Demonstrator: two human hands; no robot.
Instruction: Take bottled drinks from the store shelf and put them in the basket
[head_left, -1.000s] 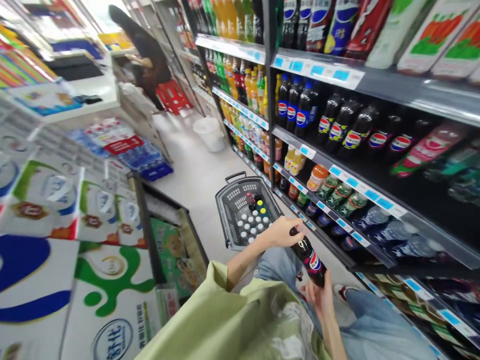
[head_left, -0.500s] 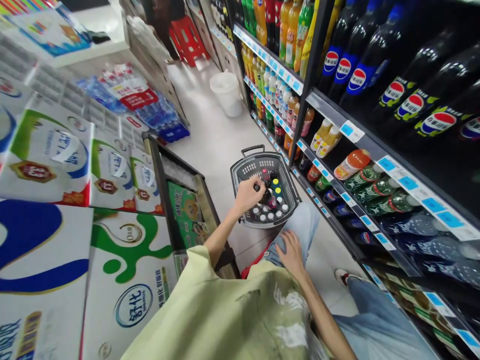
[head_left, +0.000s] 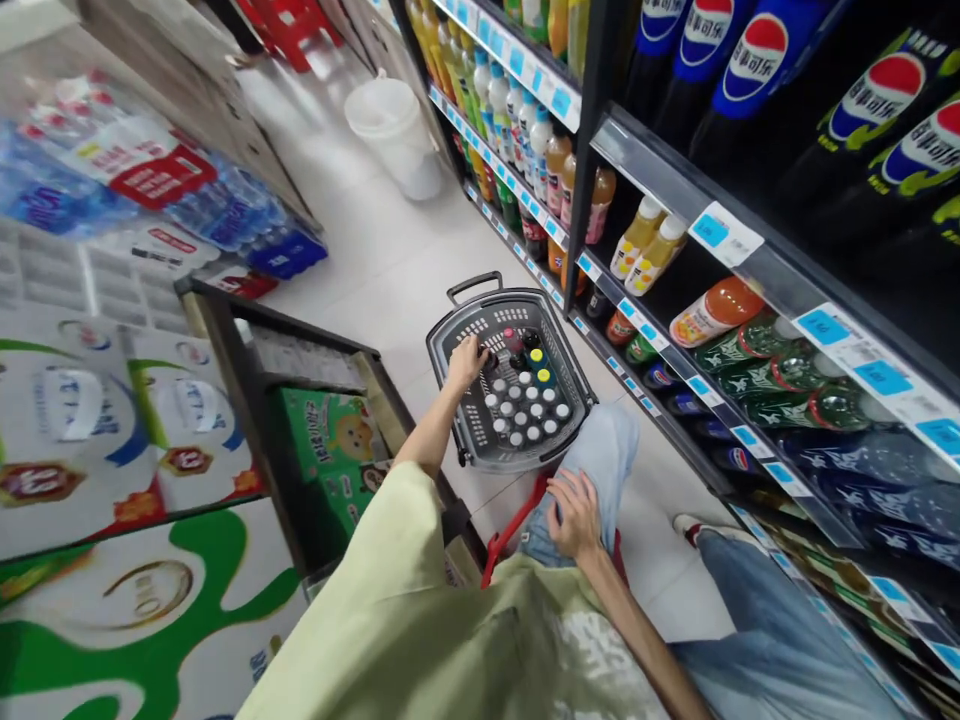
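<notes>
A dark grey shopping basket (head_left: 459, 455) stands on the floor ahead of me, holding several upright bottles seen from above. Most have white caps (head_left: 526, 408); two have yellow caps (head_left: 540, 366), and a few others are dark or pinkish-red. Near the basket's left inner wall, my left hand (head_left: 465, 362) is closed around the top of a dark-capped bottle (head_left: 489, 358), whose body is mostly hidden. My right hand (head_left: 577, 513) lies on my jeans (head_left: 606, 450) at the knee, fingers stretched out and slightly apart, holding nothing.
Drink shelves (head_left: 675, 215) line the right side, close to the basket. At left are milk cartons (head_left: 150, 600), a dark-framed rack (head_left: 225, 345) and shrink-wrapped water bottles (head_left: 187, 190). A white bucket (head_left: 394, 130) and a red stool (head_left: 289, 28) stand farther up the aisle.
My left hand has moved left from the basket's middle toward its left wall, taking the dark cap along. My right hand stays on my knee. The view has shifted nearer and lower.
</notes>
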